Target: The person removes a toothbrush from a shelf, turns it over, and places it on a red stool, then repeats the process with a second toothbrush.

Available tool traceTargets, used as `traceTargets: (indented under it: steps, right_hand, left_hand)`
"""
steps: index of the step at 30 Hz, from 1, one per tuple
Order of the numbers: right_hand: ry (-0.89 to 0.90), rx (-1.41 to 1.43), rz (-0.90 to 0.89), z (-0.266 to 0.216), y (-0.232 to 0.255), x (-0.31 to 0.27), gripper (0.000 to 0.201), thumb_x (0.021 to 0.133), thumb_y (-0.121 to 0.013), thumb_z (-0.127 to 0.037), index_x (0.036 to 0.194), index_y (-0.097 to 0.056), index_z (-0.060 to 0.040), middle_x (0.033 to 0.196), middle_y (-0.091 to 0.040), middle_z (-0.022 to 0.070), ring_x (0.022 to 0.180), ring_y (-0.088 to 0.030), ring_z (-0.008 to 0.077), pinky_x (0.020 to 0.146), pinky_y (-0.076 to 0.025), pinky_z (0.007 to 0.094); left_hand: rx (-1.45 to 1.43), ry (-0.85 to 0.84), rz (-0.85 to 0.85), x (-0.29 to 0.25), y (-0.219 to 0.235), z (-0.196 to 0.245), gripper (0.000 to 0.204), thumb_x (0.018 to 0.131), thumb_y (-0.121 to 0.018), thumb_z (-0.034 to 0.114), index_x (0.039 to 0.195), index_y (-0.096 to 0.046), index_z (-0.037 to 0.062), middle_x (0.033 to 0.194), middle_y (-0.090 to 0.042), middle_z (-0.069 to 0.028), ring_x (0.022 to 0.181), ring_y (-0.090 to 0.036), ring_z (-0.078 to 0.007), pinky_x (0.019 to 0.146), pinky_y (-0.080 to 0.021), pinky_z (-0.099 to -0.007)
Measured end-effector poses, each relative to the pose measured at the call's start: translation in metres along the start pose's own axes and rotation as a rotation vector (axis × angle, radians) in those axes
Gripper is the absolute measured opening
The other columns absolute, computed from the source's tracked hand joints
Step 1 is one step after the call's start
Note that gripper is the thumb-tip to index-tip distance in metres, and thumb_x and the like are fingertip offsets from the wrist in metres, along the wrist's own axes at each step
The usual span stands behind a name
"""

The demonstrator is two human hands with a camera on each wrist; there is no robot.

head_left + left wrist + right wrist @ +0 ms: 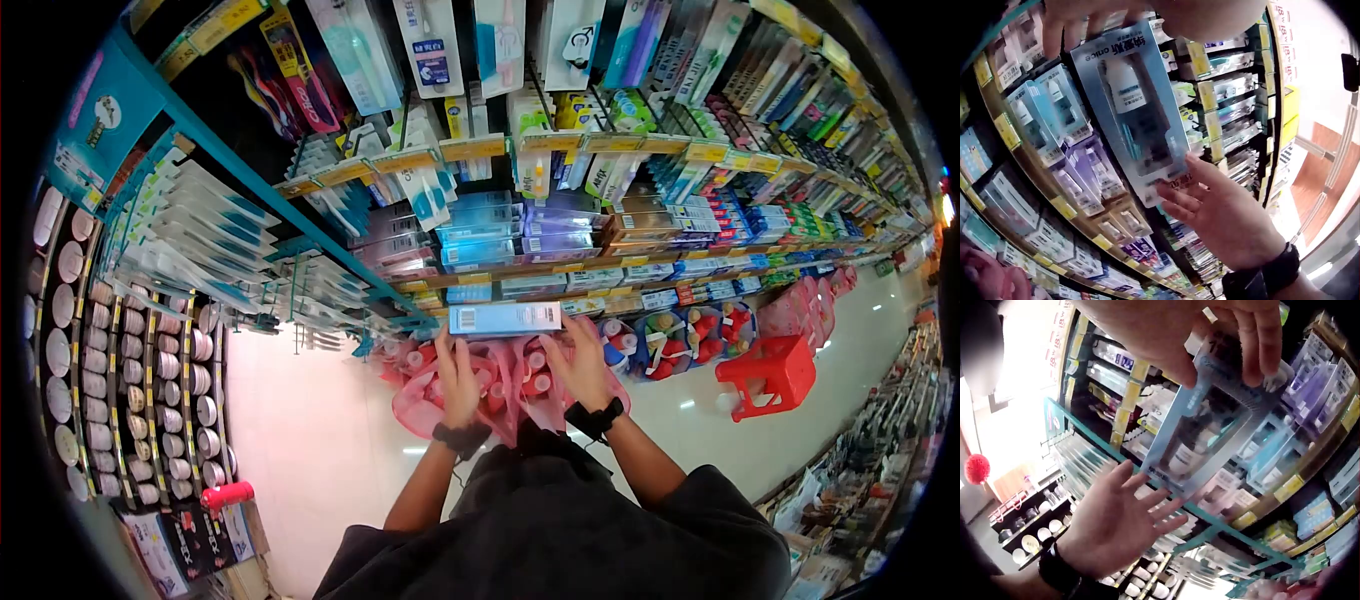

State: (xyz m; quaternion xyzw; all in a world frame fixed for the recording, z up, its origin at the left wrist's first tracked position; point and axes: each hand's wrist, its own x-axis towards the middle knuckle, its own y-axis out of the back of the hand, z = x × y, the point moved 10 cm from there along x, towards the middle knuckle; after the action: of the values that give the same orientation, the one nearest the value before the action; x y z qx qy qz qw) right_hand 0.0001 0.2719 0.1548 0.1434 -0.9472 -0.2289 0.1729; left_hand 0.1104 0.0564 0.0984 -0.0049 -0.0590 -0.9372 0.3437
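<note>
A light-blue box (505,318) with a clear window lies crosswise between both hands. The window shows a white bottle (1125,87) inside. My left hand (460,388) is at one end of the box; in the right wrist view this hand (1116,522) has extended, spread fingers touching the box's end. My right hand (583,368) pinches the opposite end. In the left wrist view the right hand (1225,209) has its thumb along the box edge and its fingers bent beneath. The box (1200,431) is tilted in the right wrist view.
Shelves of boxed and hanging goods (480,232) stand ahead, with a teal rack of packs (200,225) at left. Pink bags (420,400) of bottles sit below the hands. A red stool (780,370) stands at right; bowls (140,400) line the left-hand shelves.
</note>
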Motion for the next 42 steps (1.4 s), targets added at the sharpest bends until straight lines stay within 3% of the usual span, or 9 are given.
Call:
traceTargets:
  steps: [11,12,14,21,22,32,35,36,42]
  right_hand:
    - [0.01,0.003,-0.053,0.087,-0.046,0.093,0.046,0.095,-0.068,-0.028,0.13,-0.06,0.0012,0.102,-0.062,0.0215,0.094,-0.063,0.0401,0.08,-0.051,0.0462]
    - [-0.019,0.026,-0.077,0.099,-0.055,0.098,0.046,0.095,-0.068,-0.029,0.13,-0.06,0.0012,0.101,-0.062,0.0218,0.093,-0.062,0.0405,0.08,-0.051,0.0465]
    - [-0.021,0.023,-0.121,0.119,-0.072,0.106,0.046,0.096,-0.067,-0.027,0.131,-0.06,0.0006,0.102,-0.063,0.0228,0.092,-0.064,0.0392,0.079,-0.051,0.0455]
    - [-0.007,0.226,-0.125,0.123,-0.108,0.132,0.048,0.095,-0.068,-0.027,0.134,-0.059,-0.0005,0.106,-0.065,0.0234,0.092,-0.068,0.0366,0.08,-0.053,0.0446]
    - [0.066,0.082,-0.107,0.123,-0.114,0.138,0.043,0.095,-0.069,-0.018,0.131,-0.06,0.0026,0.107,-0.065,0.0209,0.089,-0.071,0.0295,0.076,-0.056,0.0363]
    - [0.052,0.016,-0.033,0.139,-0.138,0.168,0.049,0.094,-0.069,-0.029,0.132,-0.059,0.0014,0.102,-0.066,0.0218,0.087,-0.066,0.0374,0.08,-0.052,0.0443]
    - [-0.061,-0.052,-0.21,0.149,-0.155,0.172,0.059,0.095,-0.065,-0.03,0.139,-0.049,0.0062,0.111,-0.062,0.0269,0.108,-0.059,0.0458,0.094,-0.048,0.0471]
    - [0.065,-0.077,-0.096,0.152,-0.155,0.172,0.058,0.093,-0.07,-0.028,0.137,-0.053,0.0035,0.109,-0.062,0.0237,0.098,-0.062,0.0389,0.082,-0.051,0.0447]
    - [0.016,0.0,-0.098,0.156,-0.145,0.158,0.08,0.093,-0.072,-0.026,0.155,-0.029,0.0004,0.124,-0.054,0.0221,0.11,-0.057,0.0346,0.089,-0.051,0.0426]
  left_hand:
    - [0.099,0.091,0.004,0.097,-0.05,-0.062,0.051,0.103,-0.043,0.013,0.151,-0.031,0.0018,0.145,-0.047,-0.0187,0.134,-0.044,-0.0268,0.113,-0.032,-0.0359]
    - [0.065,-0.02,0.014,0.105,-0.051,-0.069,0.054,0.1,-0.041,0.011,0.152,-0.03,0.0027,0.142,-0.049,-0.017,0.128,-0.048,-0.0252,0.109,-0.037,-0.0349]
    - [0.01,0.075,0.013,0.115,-0.049,-0.088,0.055,0.098,-0.044,0.01,0.151,-0.032,0.0031,0.146,-0.047,-0.0219,0.135,-0.045,-0.0309,0.113,-0.033,-0.0375]
    - [0.067,-0.033,0.087,0.149,-0.042,-0.092,0.055,0.096,-0.046,0.007,0.149,-0.034,0.0023,0.14,-0.053,-0.0228,0.13,-0.052,-0.034,0.11,-0.037,-0.0392]
    - [0.099,-0.041,0.099,0.153,-0.04,-0.088,0.054,0.096,-0.046,0.008,0.149,-0.035,0.0028,0.139,-0.055,-0.0231,0.128,-0.054,-0.0351,0.109,-0.038,-0.0398]
    - [0.244,0.125,0.092,0.19,-0.036,-0.126,0.06,0.097,-0.054,0.016,0.152,-0.033,0.004,0.139,-0.054,-0.0269,0.124,-0.056,-0.0421,0.105,-0.042,-0.0438]
    - [0.185,0.093,0.069,0.197,-0.035,-0.136,0.066,0.097,-0.054,0.016,0.156,-0.027,0.004,0.144,-0.051,-0.0277,0.129,-0.053,-0.0414,0.107,-0.041,-0.0425]
    - [0.205,0.073,0.069,0.195,-0.035,-0.134,0.067,0.097,-0.054,0.016,0.157,-0.026,0.0043,0.145,-0.05,-0.0278,0.13,-0.052,-0.0412,0.108,-0.04,-0.0421]
    - [0.161,0.066,0.069,0.184,-0.038,-0.137,0.078,0.099,-0.057,0.022,0.161,-0.014,0.0045,0.154,-0.041,-0.0278,0.139,-0.046,-0.0396,0.111,-0.038,-0.0406]
